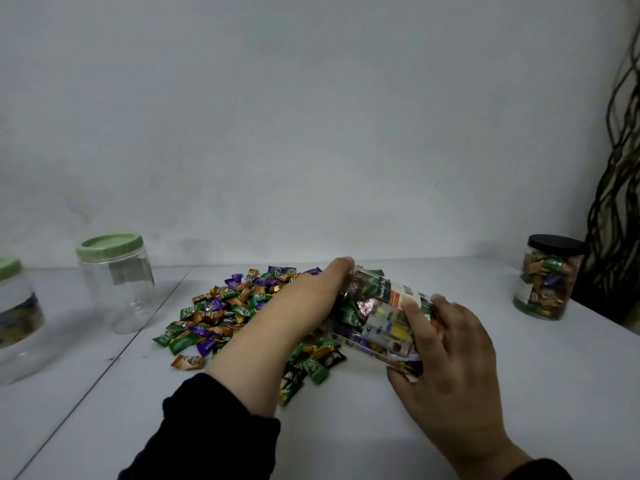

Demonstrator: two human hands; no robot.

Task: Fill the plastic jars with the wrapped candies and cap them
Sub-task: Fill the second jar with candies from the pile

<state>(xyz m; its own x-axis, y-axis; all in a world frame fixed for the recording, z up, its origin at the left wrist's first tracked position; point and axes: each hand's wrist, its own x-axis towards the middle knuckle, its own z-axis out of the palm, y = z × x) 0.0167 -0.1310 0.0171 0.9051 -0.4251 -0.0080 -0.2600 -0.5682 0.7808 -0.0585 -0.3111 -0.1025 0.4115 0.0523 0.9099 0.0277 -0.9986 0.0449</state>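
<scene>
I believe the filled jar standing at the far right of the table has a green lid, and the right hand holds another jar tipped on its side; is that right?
Not quite: the head view shows the filled jar at the far right has a black lid. The rest holds; the right hand does hold another jar tipped on its side.

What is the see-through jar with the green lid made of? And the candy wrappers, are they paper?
The jar looks like clear, smooth plastic: you can see the wall through it. Its green lid seems matte plastic too. The candy wrappers look like shiny plastic film or foil rather than paper, since they glint and crinkle.
</scene>
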